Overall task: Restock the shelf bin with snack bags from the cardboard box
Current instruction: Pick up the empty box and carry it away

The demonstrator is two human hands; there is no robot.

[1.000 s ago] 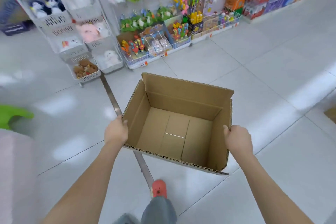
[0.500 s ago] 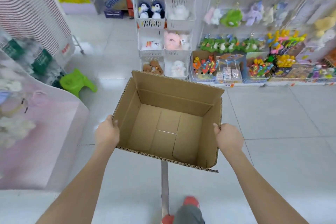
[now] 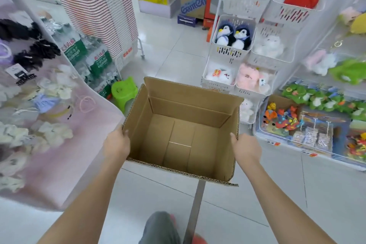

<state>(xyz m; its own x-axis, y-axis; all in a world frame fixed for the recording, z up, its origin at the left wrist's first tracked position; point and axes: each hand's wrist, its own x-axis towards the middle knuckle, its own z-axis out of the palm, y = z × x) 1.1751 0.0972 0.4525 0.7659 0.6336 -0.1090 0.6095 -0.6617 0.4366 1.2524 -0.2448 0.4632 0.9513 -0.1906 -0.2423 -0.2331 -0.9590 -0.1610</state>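
Note:
An open brown cardboard box [image 3: 179,134] hangs in the air in front of me, carried above the tiled floor. Its inside is bare; no snack bags show in it. My left hand [image 3: 116,143] grips the box's left wall at the rim. My right hand [image 3: 245,149] grips the right wall the same way. No snack bags appear anywhere in view.
White bins [image 3: 230,51] of plush toys are stacked on the right, with low toy trays [image 3: 309,140] beside them. A pink display panel [image 3: 49,125] with hair accessories stands close on the left. A green stool [image 3: 124,91] and bottled water packs [image 3: 93,63] sit ahead left. A metal floor strip [image 3: 196,204] runs under the box.
My view has swung left while I carry the box: the toy shelves slid to the right and the pink display and water packs came in on the left. Both hands keep their hold.

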